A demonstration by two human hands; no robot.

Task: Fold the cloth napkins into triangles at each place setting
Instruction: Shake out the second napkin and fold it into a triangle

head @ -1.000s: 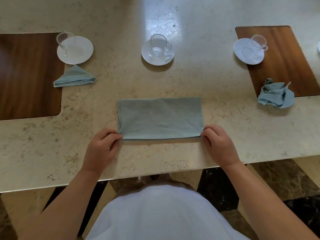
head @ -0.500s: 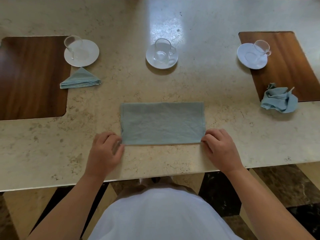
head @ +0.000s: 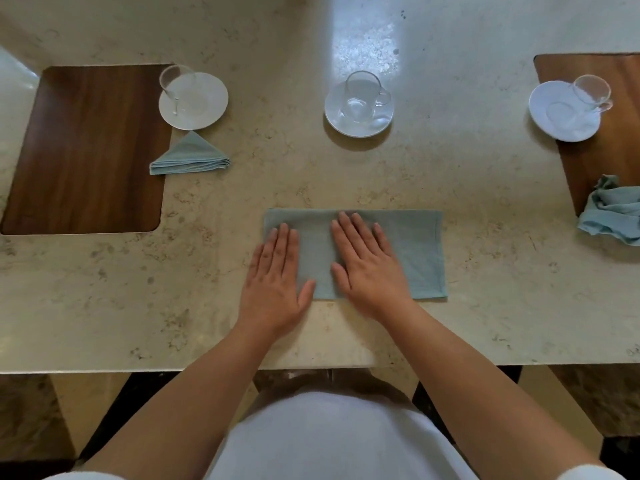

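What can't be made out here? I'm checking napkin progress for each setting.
- Crumpled pale blue cloth napkin, head view: its right side is cut off by the frame edge.
- Flat rectangular pale blue napkin: the left hand and right hand cover its left half.
- Layers in the folded triangular blue napkin: too small to count.
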